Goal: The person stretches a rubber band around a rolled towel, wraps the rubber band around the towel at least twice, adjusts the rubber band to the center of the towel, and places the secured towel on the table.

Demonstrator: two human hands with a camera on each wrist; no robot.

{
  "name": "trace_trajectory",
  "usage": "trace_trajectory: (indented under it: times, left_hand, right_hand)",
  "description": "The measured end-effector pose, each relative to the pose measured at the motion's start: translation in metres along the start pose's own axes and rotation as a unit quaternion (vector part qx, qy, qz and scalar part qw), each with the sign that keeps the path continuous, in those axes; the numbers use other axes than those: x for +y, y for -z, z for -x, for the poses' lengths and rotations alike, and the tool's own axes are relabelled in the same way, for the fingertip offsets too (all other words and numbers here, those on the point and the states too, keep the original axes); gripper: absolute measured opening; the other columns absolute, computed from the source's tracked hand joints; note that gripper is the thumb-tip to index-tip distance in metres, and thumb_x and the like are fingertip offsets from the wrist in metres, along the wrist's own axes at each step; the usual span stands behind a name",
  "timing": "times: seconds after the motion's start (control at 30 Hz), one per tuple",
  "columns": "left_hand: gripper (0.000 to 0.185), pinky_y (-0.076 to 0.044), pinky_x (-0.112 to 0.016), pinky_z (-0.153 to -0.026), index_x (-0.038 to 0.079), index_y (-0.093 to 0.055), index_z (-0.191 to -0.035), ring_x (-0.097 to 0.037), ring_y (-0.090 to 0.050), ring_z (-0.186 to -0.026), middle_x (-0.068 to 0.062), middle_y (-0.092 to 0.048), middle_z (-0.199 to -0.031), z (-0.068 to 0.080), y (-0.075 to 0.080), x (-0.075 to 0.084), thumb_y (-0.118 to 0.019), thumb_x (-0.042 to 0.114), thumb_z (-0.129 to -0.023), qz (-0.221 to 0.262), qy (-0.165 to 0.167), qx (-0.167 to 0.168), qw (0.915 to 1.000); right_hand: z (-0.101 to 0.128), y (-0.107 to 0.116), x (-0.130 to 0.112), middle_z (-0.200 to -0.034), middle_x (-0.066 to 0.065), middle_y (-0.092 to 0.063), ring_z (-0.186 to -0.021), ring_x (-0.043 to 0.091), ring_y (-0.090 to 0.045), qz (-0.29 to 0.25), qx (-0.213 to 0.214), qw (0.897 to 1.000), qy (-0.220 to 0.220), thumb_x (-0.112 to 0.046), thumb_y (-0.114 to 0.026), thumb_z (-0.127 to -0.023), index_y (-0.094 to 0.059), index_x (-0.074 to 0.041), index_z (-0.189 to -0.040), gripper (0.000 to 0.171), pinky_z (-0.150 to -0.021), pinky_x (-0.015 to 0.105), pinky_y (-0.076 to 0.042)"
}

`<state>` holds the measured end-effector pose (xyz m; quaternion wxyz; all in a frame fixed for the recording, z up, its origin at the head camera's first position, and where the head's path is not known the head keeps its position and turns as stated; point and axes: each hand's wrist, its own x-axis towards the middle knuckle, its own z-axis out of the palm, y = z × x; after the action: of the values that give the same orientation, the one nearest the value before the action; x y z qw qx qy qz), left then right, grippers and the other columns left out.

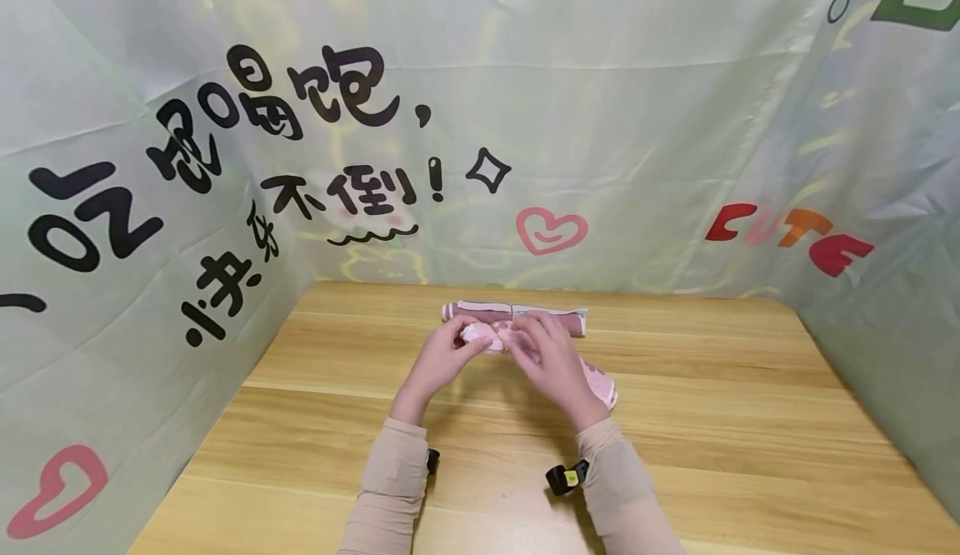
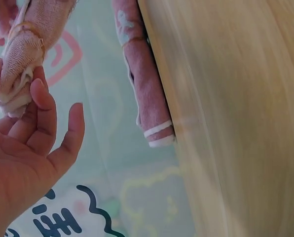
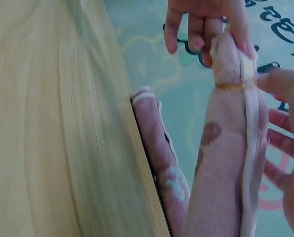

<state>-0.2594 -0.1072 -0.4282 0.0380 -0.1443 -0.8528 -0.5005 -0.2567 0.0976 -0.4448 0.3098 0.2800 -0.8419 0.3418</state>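
Near the far middle of the wooden table (image 1: 705,422), the left hand (image 1: 438,363) pinches the bunched end of a pale pink towel (image 1: 600,382) between thumb and fingertips (image 2: 38,94) — in the left wrist view a thin band rings the cloth just behind that pinched tip. The right hand (image 1: 551,362) lies over the same towel from the other side, its fingers (image 3: 280,81) curled about the cloth beside the band; the towel's loose length trails out past the right wrist, toward the near right of the table. Just beyond both hands, a darker pink rolled towel (image 1: 513,315) with white-striped ends lies along the table's back edge, close to the pale one — whether the two touch cannot be told. Behind it hangs a pale green backdrop (image 1: 615,122) printed with black characters and a pink heart (image 1: 551,230).
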Motion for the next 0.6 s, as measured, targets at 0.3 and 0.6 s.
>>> trace_trajectory:
  times: [0.3,0.6]
  left_hand:
    - [0.028,-0.053,-0.025,-0.068,0.008,-0.064,-0.109,-0.014,-0.062,-0.081,-0.009,-0.068,-0.097,0.001,-0.004,0.007,-0.069,0.028,-0.09,0.0,-0.002,0.016,0.9999]
    - [0.022,-0.052,-0.024,-0.066,0.008,-0.066,-0.106,-0.016,-0.062,-0.081,-0.008,-0.07,-0.095,0.001,-0.005,0.007,-0.07,0.021,-0.089,0.006,-0.024,0.025,0.9994]
  right_hand:
    - [-0.001,-0.011,-0.009,-0.094,0.011,-0.062,-0.091,0.031,-0.058,0.025,0.079,0.996,0.027,-0.012,-0.083,-0.074,-0.068,-0.008,-0.083,0.018,-0.076,0.045,-0.044]
    - [-0.002,-0.005,-0.014,-0.096,0.01,-0.064,-0.094,0.031,-0.056,-0.004,0.027,0.998,-0.054,-0.015,-0.081,-0.076,-0.073,-0.006,-0.089,0.017,-0.087,0.047,-0.046]
